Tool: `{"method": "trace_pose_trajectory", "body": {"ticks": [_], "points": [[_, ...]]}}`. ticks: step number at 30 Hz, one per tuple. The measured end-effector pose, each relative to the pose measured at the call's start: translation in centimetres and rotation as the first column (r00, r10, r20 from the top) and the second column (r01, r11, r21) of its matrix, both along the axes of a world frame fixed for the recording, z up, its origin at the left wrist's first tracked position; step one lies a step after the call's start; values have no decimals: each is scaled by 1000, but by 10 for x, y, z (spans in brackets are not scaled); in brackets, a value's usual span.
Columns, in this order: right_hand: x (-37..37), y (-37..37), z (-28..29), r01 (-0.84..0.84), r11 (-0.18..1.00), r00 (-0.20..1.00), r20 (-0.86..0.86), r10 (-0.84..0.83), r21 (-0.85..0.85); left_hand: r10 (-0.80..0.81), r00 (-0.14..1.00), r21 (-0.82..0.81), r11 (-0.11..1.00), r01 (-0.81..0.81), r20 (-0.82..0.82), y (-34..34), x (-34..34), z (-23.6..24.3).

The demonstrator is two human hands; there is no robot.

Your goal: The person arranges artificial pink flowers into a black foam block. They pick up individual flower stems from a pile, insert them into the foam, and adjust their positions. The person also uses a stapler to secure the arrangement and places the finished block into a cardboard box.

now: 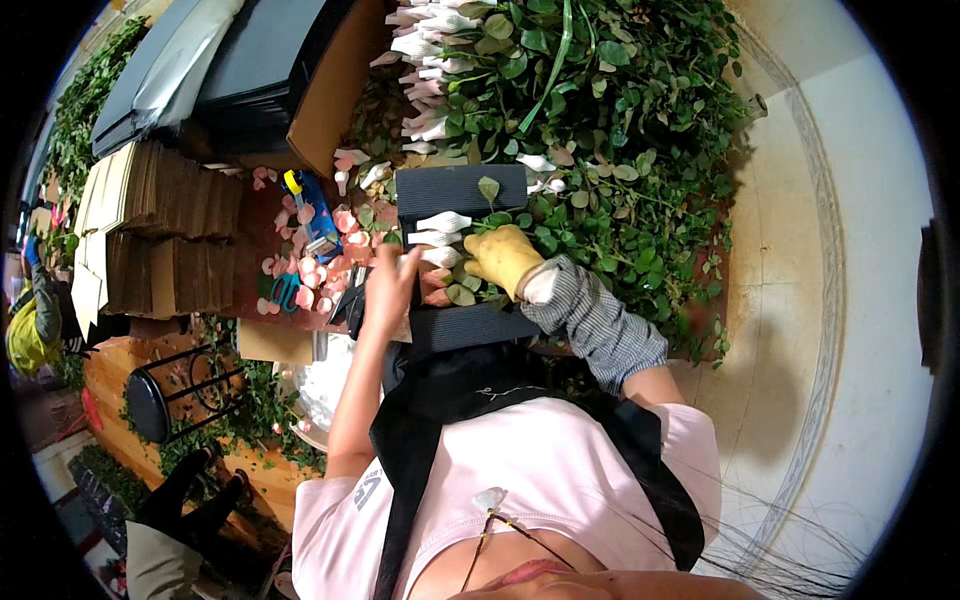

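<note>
White-netted rose buds (440,221) lie in a short row on a black corrugated sheet (460,185), stems toward the right. Below them are pink rose heads (436,281) without nets. My right hand (506,258), in a yellow glove, is closed round rose stems just behind the netted buds; the stems under its fingers are mostly hidden. To the left of the buds, my bare left hand (388,290) is raised with fingers apart and nothing visible between them. Beside its wrist lies a black object (350,302) whose kind I cannot make out.
A big heap of leafy rose stems (630,130) covers the table's right side, netted heads (425,80) at its left. Loose petals (310,272), teal-handled scissors (285,292) and a blue box (318,215) lie left. Cardboard stacks (165,190) stand beyond; a black stool (150,405) is on the floor.
</note>
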State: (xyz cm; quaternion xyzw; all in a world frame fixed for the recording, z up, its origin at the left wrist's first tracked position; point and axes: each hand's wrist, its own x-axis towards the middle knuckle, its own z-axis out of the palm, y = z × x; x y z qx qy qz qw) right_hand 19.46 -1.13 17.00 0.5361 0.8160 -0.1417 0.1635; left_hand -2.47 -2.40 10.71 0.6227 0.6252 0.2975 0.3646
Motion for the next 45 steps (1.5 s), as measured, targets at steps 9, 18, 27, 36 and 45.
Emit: {"method": "trace_pose_trajectory", "body": {"ticks": [9,18,27,36,45], "points": [[7,-5,-55,22,995,1000,-14,-21,94,383,894,6,918,-395,234,30,-60,1],[0,13,-11,72,994,993,91,-80,84,-187,979,-80,980,181,-75,25,-1,3],[-1,22,-54,178,956,981,40,-192,232,51,995,196,980,-33,-85,24,3,14],[-4,19,-41,111,974,990,60,-125,196,-206,978,-194,960,200,-10,33,-11,35],[19,19,-40,429,889,864,-359,-353,158,113,987,128,987,-98,-113,22,-8,37]]}}
